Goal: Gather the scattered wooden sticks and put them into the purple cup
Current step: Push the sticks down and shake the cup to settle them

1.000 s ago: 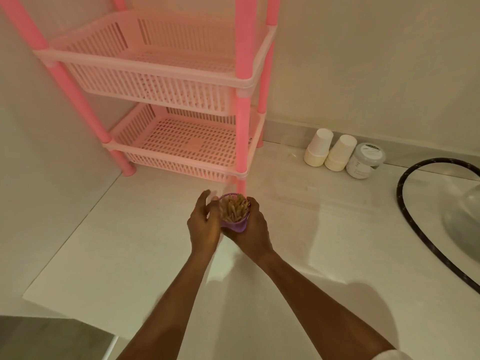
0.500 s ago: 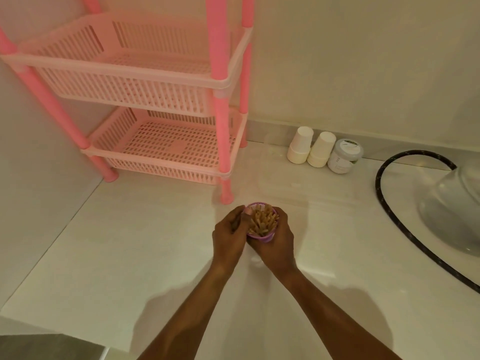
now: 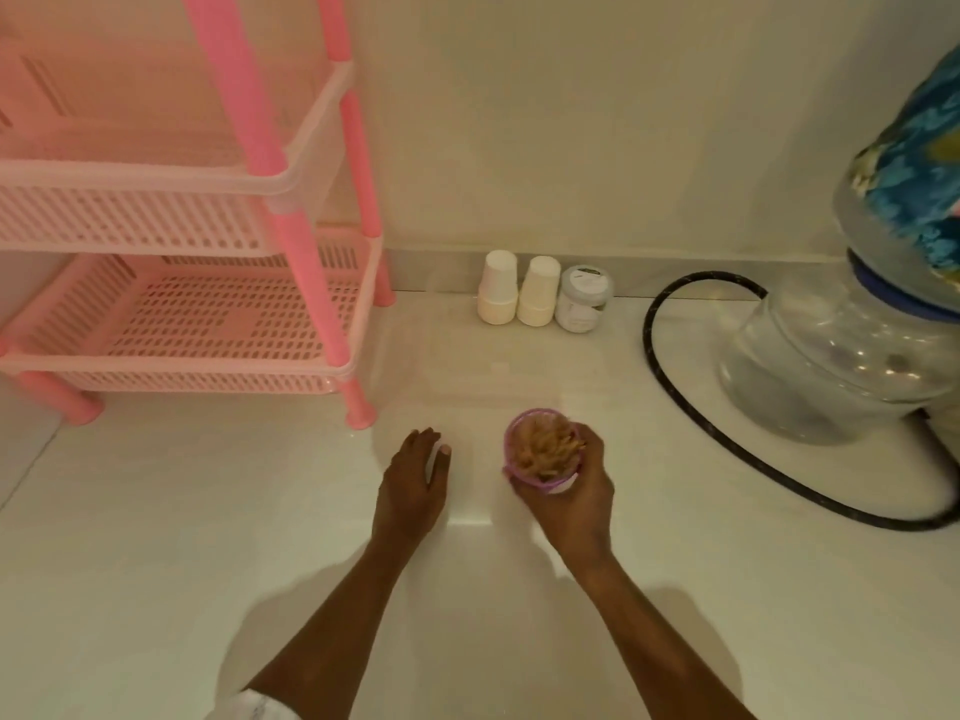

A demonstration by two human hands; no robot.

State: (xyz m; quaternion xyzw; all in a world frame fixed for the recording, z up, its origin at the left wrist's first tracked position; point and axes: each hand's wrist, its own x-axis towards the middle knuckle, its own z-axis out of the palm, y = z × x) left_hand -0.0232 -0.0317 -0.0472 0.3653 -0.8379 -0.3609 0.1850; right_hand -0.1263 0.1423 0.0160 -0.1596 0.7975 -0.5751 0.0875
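Wooden sticks (image 3: 543,449) filled the purple cup (image 3: 546,482) in a thick bunch, with their tips poking just over the rim. A moment before, both hands were wrapped round the cup. Now the left hand (image 3: 413,485) had let go and was off to the side, its fingers straight and holding nothing. The right hand (image 3: 569,504) kept its fingers (image 3: 589,445) curled round the cup, low over the white surface (image 3: 208,511). Every stick in view was inside the cup, so the job looked nearly done.
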